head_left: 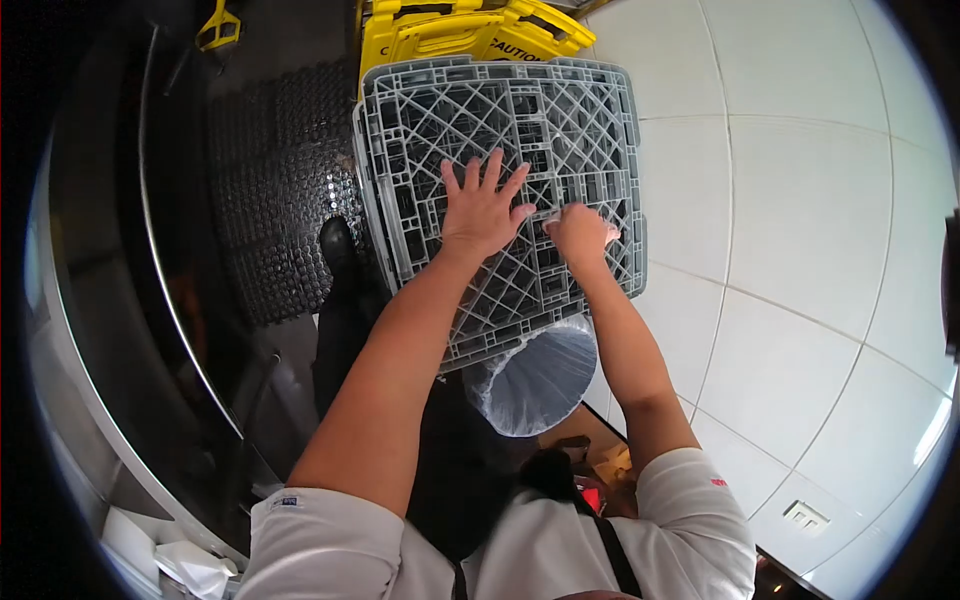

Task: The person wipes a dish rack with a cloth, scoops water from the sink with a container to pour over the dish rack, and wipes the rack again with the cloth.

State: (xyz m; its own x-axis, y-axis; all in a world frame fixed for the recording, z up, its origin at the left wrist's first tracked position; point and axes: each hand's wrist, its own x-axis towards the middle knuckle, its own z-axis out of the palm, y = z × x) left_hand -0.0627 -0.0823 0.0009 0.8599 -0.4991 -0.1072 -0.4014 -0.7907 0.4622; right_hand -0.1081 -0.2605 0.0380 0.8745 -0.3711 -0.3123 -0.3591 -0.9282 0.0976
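A stack of grey plastic lattice crates (460, 330) fills the middle of the view. My left hand (482, 208) lies on the top crate with its fingers spread and nothing in it. To its right, my right hand (582, 235) is closed on the same crate surface, its fingers curled down. A bit of something white shows at the thumb side of that hand, too small to name. Below the crates, near my body, stands a round container covered in clear plastic (545, 385).
Yellow caution signs (470, 35) stand behind the crates. A black perforated mat (270, 200) covers the floor at left, beside a dark metal-edged unit (180, 330). White tiled wall (790, 200) runs along the right. An open cardboard box (580, 430) sits low near my right arm.
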